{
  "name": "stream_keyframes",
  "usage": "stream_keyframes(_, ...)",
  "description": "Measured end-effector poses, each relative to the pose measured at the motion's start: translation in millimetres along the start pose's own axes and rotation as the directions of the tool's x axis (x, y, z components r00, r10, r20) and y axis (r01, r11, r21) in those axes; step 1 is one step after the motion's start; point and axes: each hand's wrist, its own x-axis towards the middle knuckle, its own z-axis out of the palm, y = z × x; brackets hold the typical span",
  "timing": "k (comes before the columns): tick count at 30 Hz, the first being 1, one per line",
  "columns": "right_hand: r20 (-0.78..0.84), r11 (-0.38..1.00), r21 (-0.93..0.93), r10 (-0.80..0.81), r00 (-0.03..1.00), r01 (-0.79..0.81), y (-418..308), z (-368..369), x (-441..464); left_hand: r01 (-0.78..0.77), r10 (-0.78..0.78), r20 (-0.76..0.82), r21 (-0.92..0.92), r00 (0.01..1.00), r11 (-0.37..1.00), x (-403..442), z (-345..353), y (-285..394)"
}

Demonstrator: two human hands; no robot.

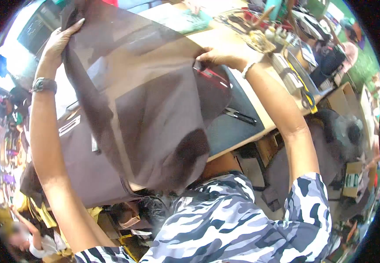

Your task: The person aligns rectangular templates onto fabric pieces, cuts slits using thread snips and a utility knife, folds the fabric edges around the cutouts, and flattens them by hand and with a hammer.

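A dark brown, see-through piece of fabric [155, 96] hangs spread out in front of me over the table. My left hand [63, 44] grips its upper left edge, thumb on top and fingers mostly behind the cloth. At the right edge, my right hand [223, 59] pinches the fabric between thumb and fingers. Through the sheer cloth, a red item [214, 78] shows faintly below my right hand. A black tool with a silvery tip [241, 116] lies on the dark cutting mat [229, 136] beside the fabric's lower right side.
More brown material [89, 166] covers the table's left side. Scissors with dark handles [307, 97] lie by a yellow strip near a long tray [293, 72] at the right edge. Small bottles [275, 33] and tools crowd the back right. Other people [352, 48] sit farther off.
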Motion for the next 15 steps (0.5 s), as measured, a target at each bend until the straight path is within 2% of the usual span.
stream_keyframes(2,-0.064,0.989,-0.145,0.015,0.998,-0.024,-64.6,-2.2,-20.4,-0.03,0.03,0.015,-0.051,0.999,0.998,13.7,-17.2,-17.6)
stream_keyframes(4,-0.095,0.989,-0.144,0.03,0.995,-0.043,-68.9,-8.5,-3.4,-0.019,0.016,-0.077,-0.041,0.997,0.999,5.4,-24.7,-7.6)
stream_keyframes(5,-0.008,0.993,-0.111,-0.049,0.999,0.048,-37.5,-15.1,34.4,-0.013,0.009,-0.119,-0.038,0.993,0.999,2.2,-28.7,-2.0)
stream_keyframes(6,-0.078,0.925,-0.367,-0.138,0.987,0.1,-54.2,-20.9,36.4,-0.048,0.036,-0.177,-0.065,0.984,0.997,-0.8,-38.6,8.7)
stream_keyframes(7,-0.144,0.842,-0.524,-0.24,0.96,0.132,-59.4,-23.5,48.0,-0.081,0.057,-0.23,-0.096,0.972,0.992,0.5,-49.0,12.3)
stream_keyframes(9,-0.296,0.753,-0.633,-0.45,0.843,0.18,-65.6,-34.5,73.7,-0.106,0.13,-0.336,0.087,0.933,0.99,26.1,-85.1,13.3)
stream_keyframes(10,-0.4,0.765,-0.603,-0.534,0.745,0.224,-77.9,-35.7,76.0,-0.11,0.156,-0.396,0.136,0.905,0.985,31.9,-101.0,15.9)
stream_keyframes(11,-0.471,0.818,-0.54,-0.488,0.734,0.197,-90.4,-41.4,75.2,-0.129,0.2,-0.438,0.187,0.876,0.974,25.6,-120.4,11.4)
stream_keyframes(12,-0.54,0.778,-0.57,-0.598,0.593,0.266,-117.7,-36.1,62.8,-0.156,0.25,-0.477,0.227,0.842,0.961,17.9,-139.1,9.2)
stream_keyframes(14,-0.563,0.59,-0.634,-0.795,0.223,0.5,-142.7,-36.8,49.4,-0.236,0.363,-0.514,0.296,0.777,0.926,-10.6,-173.1,4.5)
stream_keyframes(15,-0.608,0.64,-0.485,-0.736,0.297,0.596,-162.4,-29.9,25.7,-0.287,0.425,-0.515,0.329,0.744,0.9,-31.3,-189.8,2.4)
